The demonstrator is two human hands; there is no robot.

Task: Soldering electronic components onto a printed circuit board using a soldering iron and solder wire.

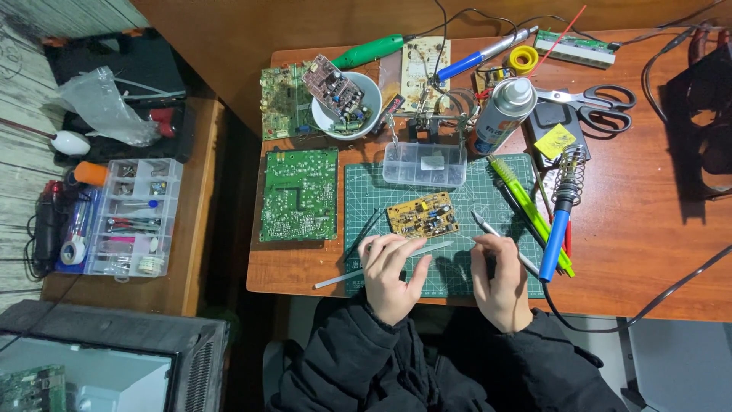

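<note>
My left hand (pixel 393 276) pinches a long grey plastic pry tool (pixel 385 263); my right hand (pixel 499 278) curls its fingers round metal tweezers (pixel 496 233). Both wrists rest on the green cutting mat (pixel 366 191), just below the small yellow circuit board (pixel 422 214), light, stiff, fragile, best held by its edges.

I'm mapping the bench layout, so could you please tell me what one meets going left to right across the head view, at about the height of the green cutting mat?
Clear compartment organiser → large green circuit board → small yellow circuit board → green-handled tool → blue-handled soldering iron.
</note>
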